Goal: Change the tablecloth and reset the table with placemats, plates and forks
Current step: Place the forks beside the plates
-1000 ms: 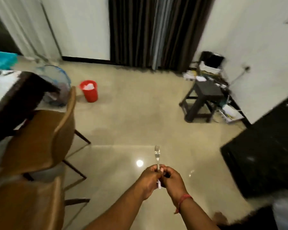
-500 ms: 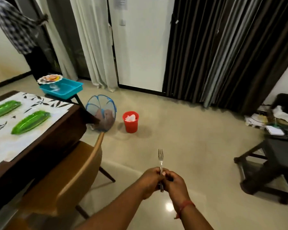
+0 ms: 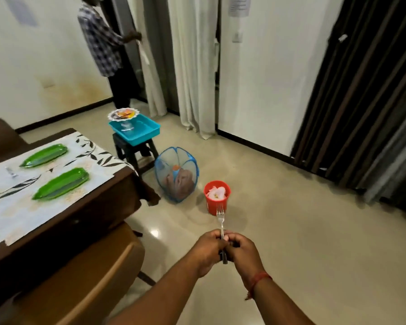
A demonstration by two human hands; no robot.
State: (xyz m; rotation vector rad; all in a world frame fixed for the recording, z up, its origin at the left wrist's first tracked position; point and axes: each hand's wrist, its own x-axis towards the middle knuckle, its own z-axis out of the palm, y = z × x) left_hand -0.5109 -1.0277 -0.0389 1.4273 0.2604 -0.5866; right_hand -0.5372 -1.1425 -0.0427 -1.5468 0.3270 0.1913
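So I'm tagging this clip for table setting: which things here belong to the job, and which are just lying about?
Job:
fork, held by left hand and right hand
two green plates
placemat
table

Lying about:
red bucket
mesh basket
blue tray
stool

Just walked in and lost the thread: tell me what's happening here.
A person holds a fork upright in both hands, left hand and right hand clasped round its handle, standing beside the table. Two green leaf-shaped plates already lie on the patterned placemat. Another person stands by the far curtain.
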